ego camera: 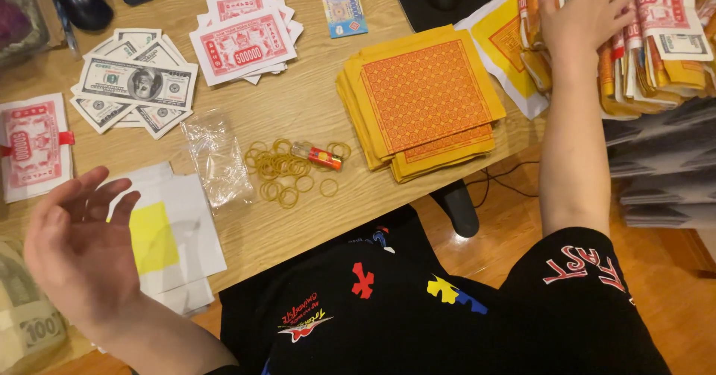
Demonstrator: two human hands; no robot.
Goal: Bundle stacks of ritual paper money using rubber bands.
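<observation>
Right hand: flat, fingers spread, pressing on bundled paper notes at desk's far right edge; nothing gripped. Left hand: open, palm up, empty, hovering beside white sheets with yellow square. Orange paper stack and rubber bands between, untouched.

Two hands, one lighter, perhaps twenty rubber bands
</observation>
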